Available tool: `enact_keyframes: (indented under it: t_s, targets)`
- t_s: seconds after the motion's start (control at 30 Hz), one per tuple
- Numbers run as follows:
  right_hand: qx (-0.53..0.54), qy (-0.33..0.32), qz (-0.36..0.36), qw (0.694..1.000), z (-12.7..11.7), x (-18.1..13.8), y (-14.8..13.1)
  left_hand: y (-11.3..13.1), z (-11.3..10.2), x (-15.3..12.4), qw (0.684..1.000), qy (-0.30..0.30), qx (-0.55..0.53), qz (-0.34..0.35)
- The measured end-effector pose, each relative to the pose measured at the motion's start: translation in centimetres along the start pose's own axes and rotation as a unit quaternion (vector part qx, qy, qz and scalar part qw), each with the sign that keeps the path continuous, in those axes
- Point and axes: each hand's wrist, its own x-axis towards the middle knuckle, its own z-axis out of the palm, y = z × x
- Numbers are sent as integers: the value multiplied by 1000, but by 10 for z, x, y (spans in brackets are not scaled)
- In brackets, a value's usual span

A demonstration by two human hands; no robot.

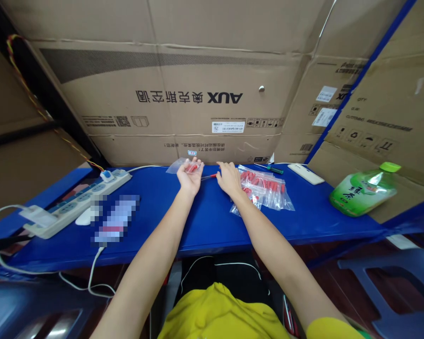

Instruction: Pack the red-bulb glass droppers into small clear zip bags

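My left hand [191,175] is closed around a small clear plastic bag [175,165], with a red piece [193,168] showing at its fingers. Just to the right, my right hand [229,178] is palm down with its fingers bent. A thin item with a red end [213,176] touches its thumb side; whether the fingers grip it is hard to see. Another bit of red shows at the fingertips. Beside the right wrist lie clear zip bags [268,187] filled with red parts.
On the blue table [212,226] a green-handled screwdriver [275,169] and a white phone-like slab [305,173] lie at the back right. A green bottle [362,190] stands tilted at the right. At left are a power strip [77,202], a blurred phone [116,219] and cables. Cardboard walls [183,70] enclose the back.
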Motion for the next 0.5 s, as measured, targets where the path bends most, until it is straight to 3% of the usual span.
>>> enact_keyframes:
  t_s: [0.13,0.2,0.5]
  targets:
    - [-90,-114,15,989,7,1,4,6,-2,3,999,30,-7,15]
    - [-101,-132,19,986,10,3,4,7,-3,4,999,34,-8,17]
    - [2,-27,-19,999,12,8,8,15,-7,9,999,35,5,36]
